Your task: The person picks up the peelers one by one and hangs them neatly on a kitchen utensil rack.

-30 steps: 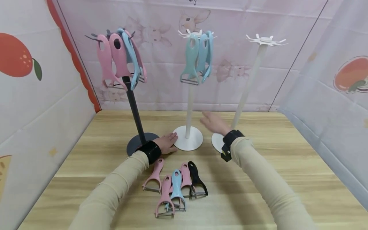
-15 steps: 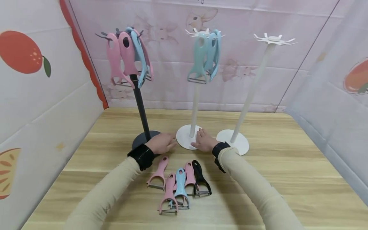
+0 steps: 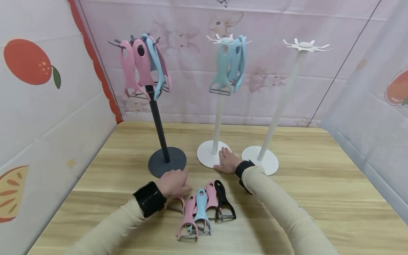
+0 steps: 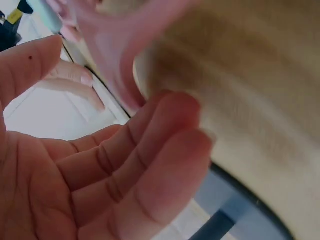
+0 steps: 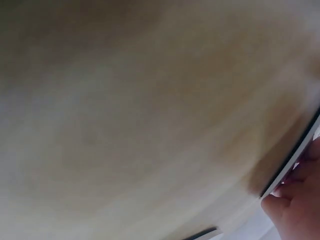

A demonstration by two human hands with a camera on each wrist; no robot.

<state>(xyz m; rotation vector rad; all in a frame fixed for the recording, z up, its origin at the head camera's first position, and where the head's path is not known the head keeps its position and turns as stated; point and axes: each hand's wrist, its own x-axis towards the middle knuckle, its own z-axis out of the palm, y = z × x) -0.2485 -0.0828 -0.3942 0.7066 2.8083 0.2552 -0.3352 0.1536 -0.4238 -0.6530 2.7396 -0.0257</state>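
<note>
The left hand [image 3: 172, 183] hovered with loosely curled fingers over a pink peeler [image 3: 176, 202] on the table [image 3: 318, 198], holding nothing, while the right hand [image 3: 227, 163] lay flat on the middle white stand [image 3: 218, 124] base. Pink and blue peelers [image 3: 143, 69] hung on the black stand [image 3: 159, 124], teal peelers [image 3: 229, 65] on the middle one; no writing was readable.

Pink, light-blue and black peelers [image 3: 204, 209]; dark-grey stand [image 3: 167, 162], two white stands [image 3: 208, 156].
</note>
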